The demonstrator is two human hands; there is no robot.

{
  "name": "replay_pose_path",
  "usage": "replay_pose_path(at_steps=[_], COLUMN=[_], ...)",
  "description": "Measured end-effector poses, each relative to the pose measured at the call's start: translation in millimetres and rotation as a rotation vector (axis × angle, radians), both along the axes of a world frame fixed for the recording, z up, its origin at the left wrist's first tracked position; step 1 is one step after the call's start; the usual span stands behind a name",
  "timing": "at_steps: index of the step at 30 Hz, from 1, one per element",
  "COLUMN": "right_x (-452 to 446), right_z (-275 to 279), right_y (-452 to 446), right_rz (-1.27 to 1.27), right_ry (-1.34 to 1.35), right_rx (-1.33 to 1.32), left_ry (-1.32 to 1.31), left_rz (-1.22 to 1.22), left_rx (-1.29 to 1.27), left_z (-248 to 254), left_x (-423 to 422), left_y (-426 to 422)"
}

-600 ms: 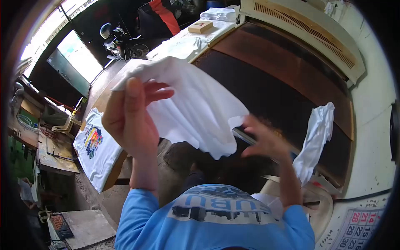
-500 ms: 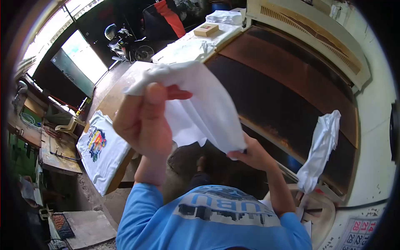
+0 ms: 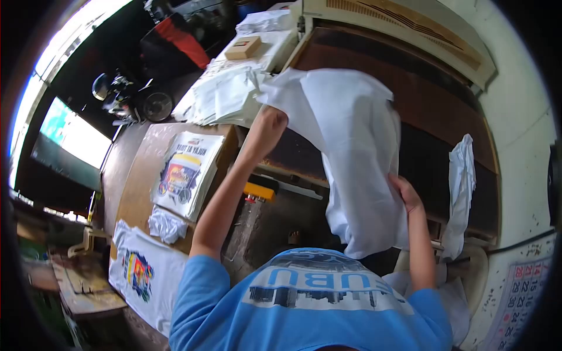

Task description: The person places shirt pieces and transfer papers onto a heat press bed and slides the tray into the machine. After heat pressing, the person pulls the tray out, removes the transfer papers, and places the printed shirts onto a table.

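Note:
A plain white T-shirt (image 3: 357,134) hangs spread between my two hands, in front of a wide machine's dark flat bed (image 3: 433,140). My left hand (image 3: 268,131) is closed on its upper left corner, fingers curled into a fist. Lower down on the other side, my right hand (image 3: 406,193) pinches the shirt's right edge, with some fingers hidden by the fabric. A bunched white cloth (image 3: 459,199) drapes over the bed's front edge, right of my right hand.
On the left, a wooden table (image 3: 132,196) bears a stack of printed sheets (image 3: 182,175), a crumpled white cloth (image 3: 167,224) and a printed white T-shirt (image 3: 137,272). Paper piles (image 3: 225,96) and a small cardboard box (image 3: 243,48) lie farther back. A motorcycle (image 3: 155,105) stands behind.
The white T-shirt has opened out and moved away from me, toward the machine bed. My left hand has gone forward and my right hand outward, both still gripping it. The view has shifted.

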State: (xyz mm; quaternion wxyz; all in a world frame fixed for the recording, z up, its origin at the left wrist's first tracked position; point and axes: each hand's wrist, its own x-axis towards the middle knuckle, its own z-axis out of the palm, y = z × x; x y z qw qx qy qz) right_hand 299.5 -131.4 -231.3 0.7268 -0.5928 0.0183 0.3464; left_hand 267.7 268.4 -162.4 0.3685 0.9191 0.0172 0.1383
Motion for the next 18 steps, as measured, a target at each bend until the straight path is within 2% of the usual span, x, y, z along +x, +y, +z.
replay_pose_path(at_steps=[1, 4, 5, 6, 8, 9, 10, 11, 12, 13, 15, 17, 18], right_x=[-9.1, -27.5, -27.3, -29.0, -35.9, -38.2, -47.9, -46.0, -34.9, -24.1, -22.4, -8.5, -1.0], right_z=[-6.7, 10.0, 18.8, 28.7, 63.0, 54.4, 113.0, 126.6, 128.0, 133.2, 157.2, 155.0, 152.8], right_y=[4.0, 36.1, 49.0, 59.6, 77.8, 69.3, 118.0, 129.5, 127.4, 126.5, 133.8, 128.2, 123.3], right_rz=[-0.026, -0.196, -0.213, -0.227, -0.174, -0.224, -0.188, -0.237, -0.216, -0.025, -0.069, 0.081, 0.030], right_ry=[0.072, 0.096, 0.110, 0.127, 0.059, -0.179, -0.296, -0.267, -0.255, -0.217, -0.132, -0.360, -0.335], right_rx=[0.194, 0.164, 0.260, 0.356, 0.409, 0.225, 0.421, 0.508, 0.594, 0.704, 0.692, 0.733, 0.730], left_ry=[-0.051, 0.565, 0.733, 0.769, 0.796, 0.365, 0.492, 0.580, 0.510, 0.491, 0.462, 0.474, 0.532], left_rz=[0.037, -0.208, -0.275, -0.293, -0.330, -0.658, -0.358, -0.457, -0.425, -0.622, -0.430, -0.455, -0.493], left_rx=[-0.104, -0.555, -0.687, -0.710, -0.814, -0.391, -0.925, -0.841, -1.336, -1.678, -1.836, -1.784, -1.740], left_z=[-45.3, -78.1, -84.4, -90.4, -105.6, -141.7, -125.4, -142.1, -107.1, -98.3, -52.4, -56.4, -61.7], left_x=[-4.2, -43.6, -51.5, -57.0, -58.4, -52.0, -50.5, -32.1, -40.4, -34.2, -37.5, -34.4, -33.2], left_y=[1.7, -32.0, -44.9, -57.9, -79.2, -83.7, -99.3, -106.2, -115.5, -117.7, -116.4, -103.0, -99.1])
